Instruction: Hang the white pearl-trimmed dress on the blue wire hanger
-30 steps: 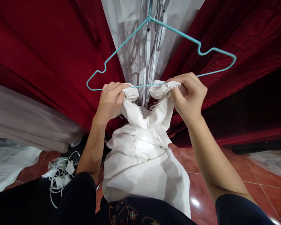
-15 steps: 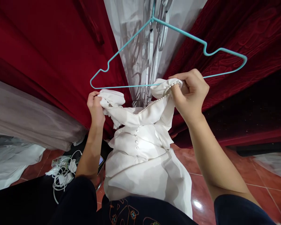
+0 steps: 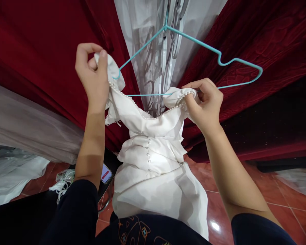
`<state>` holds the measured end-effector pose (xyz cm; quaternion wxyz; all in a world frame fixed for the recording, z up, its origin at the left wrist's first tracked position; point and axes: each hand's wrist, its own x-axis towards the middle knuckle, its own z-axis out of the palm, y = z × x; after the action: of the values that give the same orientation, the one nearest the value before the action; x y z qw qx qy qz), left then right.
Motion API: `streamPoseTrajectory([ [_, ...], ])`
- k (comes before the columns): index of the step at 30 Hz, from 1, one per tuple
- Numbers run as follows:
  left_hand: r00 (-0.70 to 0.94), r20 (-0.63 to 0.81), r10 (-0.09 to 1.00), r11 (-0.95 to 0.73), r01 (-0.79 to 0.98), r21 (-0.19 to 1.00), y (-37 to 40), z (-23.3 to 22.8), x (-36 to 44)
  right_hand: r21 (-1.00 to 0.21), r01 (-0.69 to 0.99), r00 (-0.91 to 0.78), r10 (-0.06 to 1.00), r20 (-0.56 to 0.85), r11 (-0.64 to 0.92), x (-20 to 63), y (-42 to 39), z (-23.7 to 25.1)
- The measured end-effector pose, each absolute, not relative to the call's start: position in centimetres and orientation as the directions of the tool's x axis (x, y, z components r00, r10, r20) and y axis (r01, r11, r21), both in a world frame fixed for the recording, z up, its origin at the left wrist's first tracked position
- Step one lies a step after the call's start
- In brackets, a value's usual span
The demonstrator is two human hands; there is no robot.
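White dress (image 3: 153, 149) hangs pinched between left hand (image 3: 91, 73) and right hand (image 3: 204, 102).

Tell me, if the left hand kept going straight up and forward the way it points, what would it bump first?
Probably the red curtain behind it. The left hand pinches the white dress beside the teal hanger, though depth is unclear.
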<state>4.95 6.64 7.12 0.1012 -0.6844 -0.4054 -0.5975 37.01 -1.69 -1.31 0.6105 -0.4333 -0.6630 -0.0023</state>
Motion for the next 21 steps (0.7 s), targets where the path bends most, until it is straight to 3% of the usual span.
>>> streamPoseTrajectory([
  [3,0.059,0.863,0.502,-0.722,0.577,0.381,6.0,7.1,6.9,-0.544,0.558,0.097,0.601,0.793,0.627,37.4,-1.5,-1.2],
  [4,0.062,0.877,0.477,-0.749,0.551,0.368,5.5,6.9,7.5,-0.545,0.556,0.088,0.608,0.789,0.627,37.6,-1.5,-1.2],
  [8,0.049,0.971,0.235,-0.835,0.521,0.176,1.7,5.2,10.6,-0.539,0.551,0.081,0.601,0.795,0.637,37.7,-1.4,-1.3],
  [10,0.231,0.883,0.408,-0.819,0.52,0.242,-0.1,4.2,12.2,-0.535,0.552,0.094,0.59,0.802,0.64,37.6,-1.3,-1.4],
  [13,0.426,0.691,0.584,-0.78,0.53,0.332,-1.5,2.7,14.1,-0.532,0.571,0.106,0.587,0.803,0.625,37.4,-1.3,-1.4],
  [21,0.386,0.6,0.701,-0.693,0.567,0.445,-0.9,1.4,14.8,-0.485,0.616,0.141,0.519,0.843,0.621,37.7,-3.2,-2.3],
])
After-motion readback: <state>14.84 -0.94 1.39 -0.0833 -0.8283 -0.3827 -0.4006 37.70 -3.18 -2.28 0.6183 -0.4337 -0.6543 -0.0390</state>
